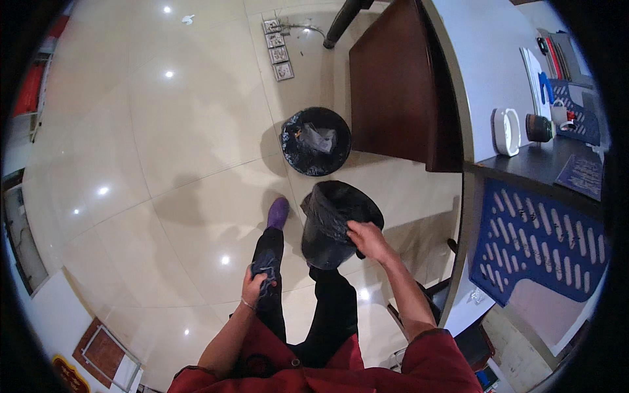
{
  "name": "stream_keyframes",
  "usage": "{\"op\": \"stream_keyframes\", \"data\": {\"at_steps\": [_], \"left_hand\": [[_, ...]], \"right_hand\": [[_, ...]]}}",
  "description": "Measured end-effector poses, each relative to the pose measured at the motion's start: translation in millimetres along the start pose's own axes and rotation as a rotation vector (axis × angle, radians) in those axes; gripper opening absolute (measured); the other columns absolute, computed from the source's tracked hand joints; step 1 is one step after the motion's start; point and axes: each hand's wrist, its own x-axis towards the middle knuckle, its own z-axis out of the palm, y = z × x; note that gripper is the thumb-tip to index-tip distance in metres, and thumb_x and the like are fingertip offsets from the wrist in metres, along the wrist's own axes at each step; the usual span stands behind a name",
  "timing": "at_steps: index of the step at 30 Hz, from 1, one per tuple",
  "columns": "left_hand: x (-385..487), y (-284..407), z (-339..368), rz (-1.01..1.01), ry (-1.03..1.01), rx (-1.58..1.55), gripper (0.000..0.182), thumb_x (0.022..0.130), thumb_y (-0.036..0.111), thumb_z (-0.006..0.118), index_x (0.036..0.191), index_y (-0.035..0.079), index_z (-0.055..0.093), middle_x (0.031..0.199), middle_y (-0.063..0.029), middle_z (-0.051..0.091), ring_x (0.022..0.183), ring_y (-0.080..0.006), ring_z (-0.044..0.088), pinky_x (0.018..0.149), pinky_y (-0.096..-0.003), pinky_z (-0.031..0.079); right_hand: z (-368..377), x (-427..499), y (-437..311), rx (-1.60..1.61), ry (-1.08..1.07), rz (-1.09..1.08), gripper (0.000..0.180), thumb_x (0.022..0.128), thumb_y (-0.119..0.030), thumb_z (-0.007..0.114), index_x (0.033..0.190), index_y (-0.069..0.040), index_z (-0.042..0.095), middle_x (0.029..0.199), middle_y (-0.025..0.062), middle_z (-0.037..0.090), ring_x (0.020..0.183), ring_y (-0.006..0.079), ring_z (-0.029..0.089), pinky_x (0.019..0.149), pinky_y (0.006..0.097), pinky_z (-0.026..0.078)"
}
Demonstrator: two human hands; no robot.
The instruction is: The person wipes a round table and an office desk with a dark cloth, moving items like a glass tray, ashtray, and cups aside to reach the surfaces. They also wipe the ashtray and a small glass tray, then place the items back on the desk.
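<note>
My left hand [254, 286] is closed around a bunched dark plastic bag [266, 272] in front of my left leg. At the rim of a black waste bin [327, 248], my right hand [368, 238] grips the edge, where dark liner plastic [330, 212] gathers. This bin is tilted, its mouth turned away from me, just in front of my right leg. Whether its base touches the floor cannot be seen. Beyond it stands a second round bin [294, 159], upright and lined with a black bag. A crumpled pale wrapper [319, 138] lies inside that one.
A dark reddish-brown panel [393, 88] rises right of the lined bin. The desk [484, 73] bears a white dish [506, 131] and a dark jar [538, 128]. Several square metal-framed pieces [278, 54] lie on the tiled floor [206, 123], near a white scrap [187, 19].
</note>
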Motion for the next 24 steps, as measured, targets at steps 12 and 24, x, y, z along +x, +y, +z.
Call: {"op": "stream_keyframes", "data": {"at_steps": [12,24], "left_hand": [[-16,-17,-31,-0.07,0.188,-0.181,0.033,0.084,0.01,0.051,0.116,0.009,0.047,0.087,-0.0109,0.062,0.062,-0.0219,0.063,0.047,-0.0307,0.053],[-22,-11,-24,-0.081,0.188,-0.188,0.03,0.085,0.01,0.05,0.115,0.009,0.046,0.091,-0.0123,0.062,0.063,-0.021,0.063,0.047,-0.0298,0.052]], "right_hand": [[-23,168,76,1.335,0.413,0.127,0.032,0.096,-0.018,0.044,0.122,-0.003,0.056,0.113,0.0058,0.062,0.103,0.0168,0.058,0.093,0.0304,0.045],[25,193,157,1.821,0.547,0.423,0.034,0.096,-0.031,0.043,0.109,-0.006,0.061,0.108,0.0109,0.065,0.101,0.0267,0.061,0.089,0.0433,0.049]]}}
